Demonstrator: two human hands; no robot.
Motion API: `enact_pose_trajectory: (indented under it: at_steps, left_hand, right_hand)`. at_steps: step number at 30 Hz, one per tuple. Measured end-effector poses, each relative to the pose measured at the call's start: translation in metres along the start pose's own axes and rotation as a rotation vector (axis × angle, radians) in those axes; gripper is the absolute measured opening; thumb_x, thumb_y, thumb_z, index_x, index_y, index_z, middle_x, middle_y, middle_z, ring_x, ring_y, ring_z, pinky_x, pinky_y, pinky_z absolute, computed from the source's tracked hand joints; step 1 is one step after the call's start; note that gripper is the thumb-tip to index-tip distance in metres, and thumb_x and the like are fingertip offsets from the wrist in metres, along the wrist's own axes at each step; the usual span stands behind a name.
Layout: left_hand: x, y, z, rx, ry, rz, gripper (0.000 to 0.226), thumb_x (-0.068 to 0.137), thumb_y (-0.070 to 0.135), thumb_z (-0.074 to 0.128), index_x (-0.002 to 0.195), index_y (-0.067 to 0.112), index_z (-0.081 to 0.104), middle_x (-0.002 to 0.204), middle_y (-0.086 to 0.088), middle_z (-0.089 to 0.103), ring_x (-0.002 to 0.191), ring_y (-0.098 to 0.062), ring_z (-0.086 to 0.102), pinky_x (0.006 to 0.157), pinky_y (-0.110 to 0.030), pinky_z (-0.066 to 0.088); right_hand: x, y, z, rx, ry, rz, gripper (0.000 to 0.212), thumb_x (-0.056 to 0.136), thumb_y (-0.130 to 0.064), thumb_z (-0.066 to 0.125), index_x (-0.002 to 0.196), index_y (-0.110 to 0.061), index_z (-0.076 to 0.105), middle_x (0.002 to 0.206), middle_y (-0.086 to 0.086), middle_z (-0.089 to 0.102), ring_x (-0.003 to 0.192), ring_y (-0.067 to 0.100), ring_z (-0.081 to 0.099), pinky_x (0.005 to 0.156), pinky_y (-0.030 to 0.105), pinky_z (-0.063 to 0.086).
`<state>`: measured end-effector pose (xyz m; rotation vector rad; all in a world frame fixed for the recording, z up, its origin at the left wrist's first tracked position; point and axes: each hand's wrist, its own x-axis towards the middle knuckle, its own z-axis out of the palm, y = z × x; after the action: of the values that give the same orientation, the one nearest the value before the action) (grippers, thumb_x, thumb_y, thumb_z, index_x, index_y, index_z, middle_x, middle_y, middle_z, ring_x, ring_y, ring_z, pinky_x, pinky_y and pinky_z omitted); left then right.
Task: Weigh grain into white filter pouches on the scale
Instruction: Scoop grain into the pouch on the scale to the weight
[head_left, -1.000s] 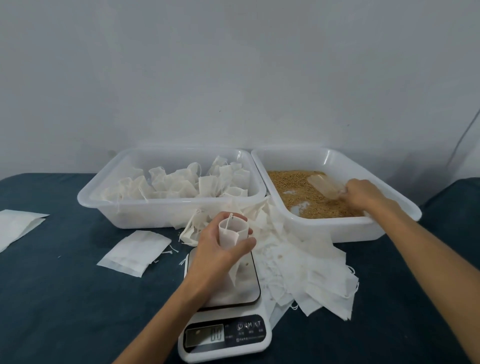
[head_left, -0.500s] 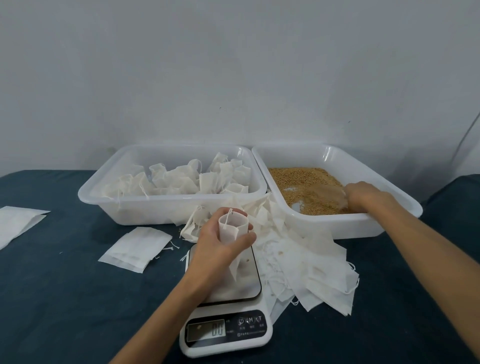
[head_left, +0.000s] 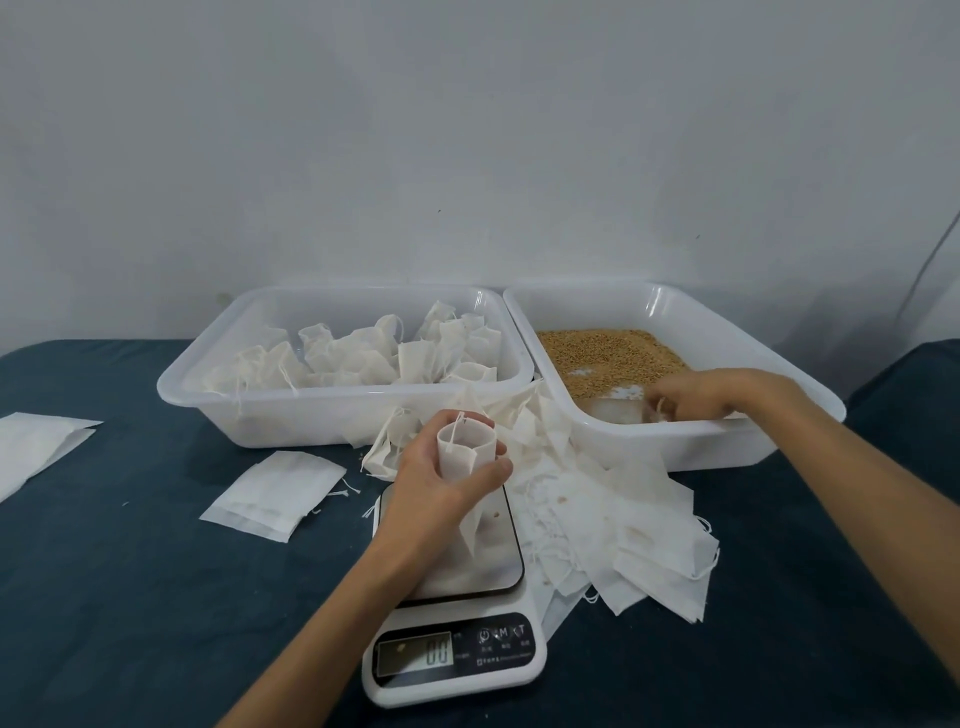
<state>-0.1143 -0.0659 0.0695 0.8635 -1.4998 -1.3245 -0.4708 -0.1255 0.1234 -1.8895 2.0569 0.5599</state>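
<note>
My left hand (head_left: 441, 483) grips an open-mouthed white filter pouch (head_left: 462, 447) upright over the scale (head_left: 457, 597), whose display reads zero. My right hand (head_left: 711, 392) is inside the right white tub (head_left: 727, 441), fingers curled round a clear scoop (head_left: 631, 408) that lies low in the brown grain (head_left: 608, 358) near the tub's front wall. The scoop is blurred and partly hidden by my fingers.
A left white tub (head_left: 332, 415) holds several filled pouches. A loose heap of empty pouches (head_left: 613, 525) lies right of the scale. A small flat stack of pouches (head_left: 275, 493) and another white sheet (head_left: 36, 447) lie on the dark blue cloth at left.
My right hand has drawn the scoop through the grain from the middle of the tub toward its front wall. The left hand keeps the pouch in place over the scale.
</note>
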Motion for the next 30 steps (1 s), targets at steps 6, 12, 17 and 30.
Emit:
enact_pose_trajectory:
  at_steps: [6, 12, 17, 30]
  left_hand:
    - [0.0, 0.001, 0.0, -0.006, 0.0, 0.0, 0.032, 0.076, 0.028, 0.08, 0.106, 0.025, 0.067, 0.099, -0.001, 0.077, 0.096, -0.026, 0.072, 0.077, -0.027, 0.058]
    - [0.0, 0.001, 0.0, -0.016, 0.01, -0.003, 0.033, 0.078, 0.025, 0.081, 0.107, 0.022, 0.067, 0.099, -0.002, 0.077, 0.095, -0.025, 0.072, 0.073, -0.021, 0.058]
    - [0.0, 0.002, 0.0, -0.04, 0.003, 0.003, 0.033, 0.077, 0.022, 0.081, 0.108, 0.02, 0.067, 0.097, -0.002, 0.078, 0.086, -0.013, 0.072, 0.071, -0.02, 0.056]
    - [0.001, -0.004, 0.0, -0.034, -0.005, 0.006, 0.031, 0.076, 0.026, 0.08, 0.104, 0.031, 0.068, 0.097, 0.0, 0.078, 0.094, -0.024, 0.073, 0.071, -0.021, 0.059]
  right_hand:
    - [-0.014, 0.023, 0.003, 0.301, 0.015, -0.133, 0.026, 0.098, -0.006, 0.058, 0.109, -0.021, 0.076, 0.101, -0.001, 0.074, 0.092, 0.013, 0.062, 0.091, 0.033, 0.05]
    - [-0.009, 0.037, 0.013, 0.653, 0.296, -0.028, 0.028, 0.088, -0.013, 0.077, 0.113, -0.008, 0.065, 0.107, 0.006, 0.073, 0.103, 0.024, 0.068, 0.102, 0.043, 0.048]
    - [-0.008, 0.035, 0.013, 0.535, 0.446, -0.045, 0.02, 0.087, -0.013, 0.077, 0.106, -0.01, 0.071, 0.105, 0.001, 0.07, 0.108, 0.022, 0.062, 0.099, 0.039, 0.047]
    - [-0.056, -0.035, -0.009, 0.657, 0.57, -0.387, 0.018, 0.091, -0.009, 0.072, 0.104, -0.021, 0.074, 0.106, -0.012, 0.074, 0.106, -0.002, 0.066, 0.091, 0.02, 0.051]
